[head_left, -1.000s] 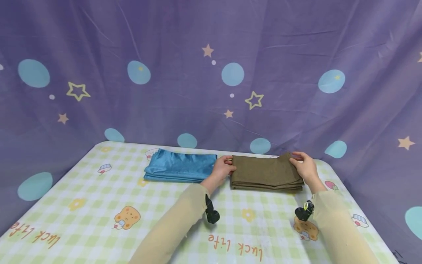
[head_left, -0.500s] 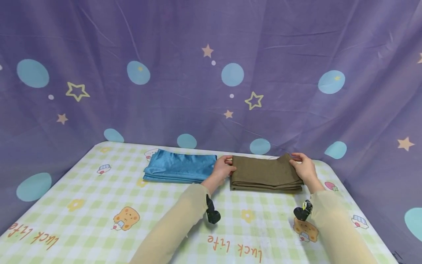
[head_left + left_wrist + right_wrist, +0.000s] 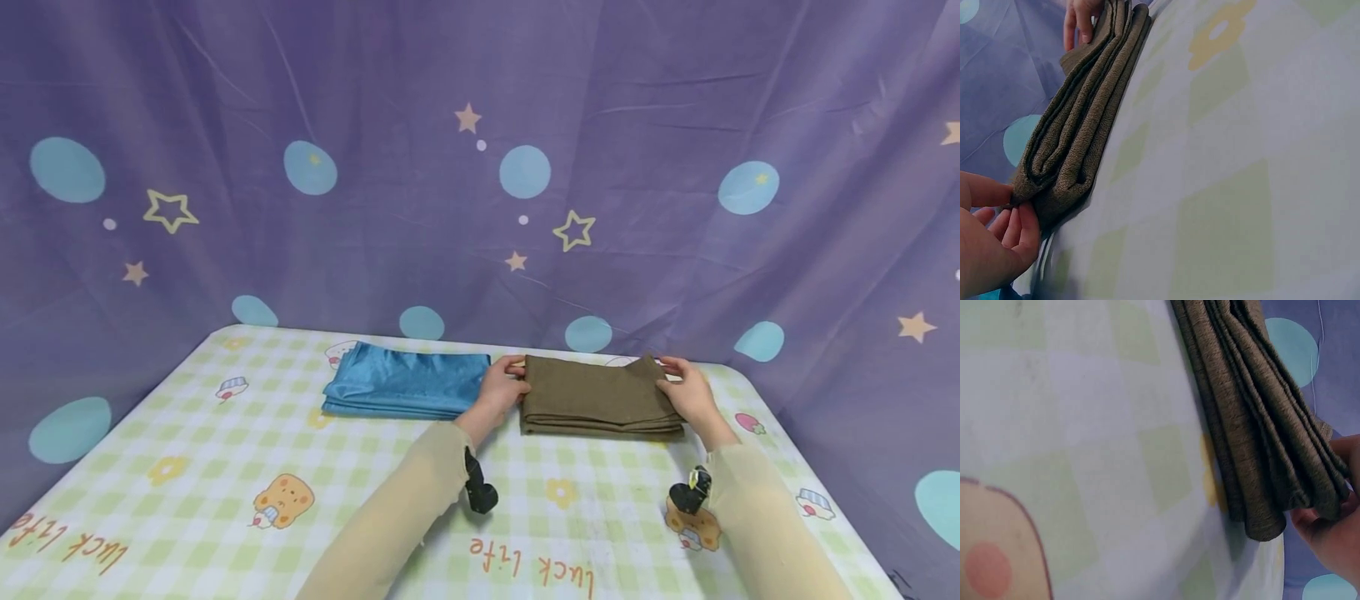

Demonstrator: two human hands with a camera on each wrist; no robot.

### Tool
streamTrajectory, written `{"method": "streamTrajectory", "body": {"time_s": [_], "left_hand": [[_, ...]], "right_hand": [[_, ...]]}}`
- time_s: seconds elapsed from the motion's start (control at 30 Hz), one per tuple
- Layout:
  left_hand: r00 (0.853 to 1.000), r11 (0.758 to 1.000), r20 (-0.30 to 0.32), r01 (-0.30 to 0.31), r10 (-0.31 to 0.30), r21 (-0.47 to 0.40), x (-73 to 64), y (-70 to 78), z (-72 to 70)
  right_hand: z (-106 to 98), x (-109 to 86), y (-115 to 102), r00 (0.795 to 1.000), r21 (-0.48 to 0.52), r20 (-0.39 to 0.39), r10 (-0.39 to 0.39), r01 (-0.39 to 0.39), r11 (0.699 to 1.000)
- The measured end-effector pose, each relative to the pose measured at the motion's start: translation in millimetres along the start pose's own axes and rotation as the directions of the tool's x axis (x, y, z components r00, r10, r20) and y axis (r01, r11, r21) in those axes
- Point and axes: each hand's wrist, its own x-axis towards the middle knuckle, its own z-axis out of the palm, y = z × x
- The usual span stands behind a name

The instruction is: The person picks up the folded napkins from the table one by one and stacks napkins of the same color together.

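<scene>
A folded brown cloth [image 3: 596, 392], several layers thick, lies toward the back of the table, right of the middle. My left hand [image 3: 500, 390] pinches its left end, thumb and fingers meeting at the upper layers in the left wrist view. At the other end my right hand [image 3: 690, 395] holds the right side, fingers tucked under the upper layers in the right wrist view. The back right corner of the cloth stands slightly raised beside that hand. Just left of my left hand, a folded shiny blue cloth [image 3: 412, 382] lies flat, its right end partly hidden by the hand.
A checked green and white tablecloth [image 3: 360, 517] with printed bears and flowers covers the table. Behind its back edge hangs a purple curtain [image 3: 420, 250] with stars and ovals. Black wrist straps [image 3: 478, 487] sit at the sleeve ends.
The head view has shifted slightly. My right hand and the raised back corner of the brown cloth have come down a little. My left hand keeps its place at the left end.
</scene>
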Motion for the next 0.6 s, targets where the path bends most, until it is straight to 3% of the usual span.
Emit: {"method": "streamTrajectory", "body": {"time_s": [0.3,0.43,0.6], "left_hand": [[1.0,1.0,-0.006,0.001,-0.001,-0.012,1.7,-0.3,-4.2],[1.0,1.0,0.015,0.027,-0.026,-0.013,0.9,0.0,-5.1],[0.999,1.0,0.044,0.012,-0.01,-0.024,-4.8,3.9,-5.9]], "right_hand": [[2.0,-5.2,4.1,0.999,-0.015,-0.006,0.032,-0.032,0.999],[3.9,-6.2,5.6,0.999,-0.01,-0.011,0.051,-0.051,0.999],[5.8,-7.4,7.4,0.997,0.002,-0.001,0.083,-0.083,0.997]]}}
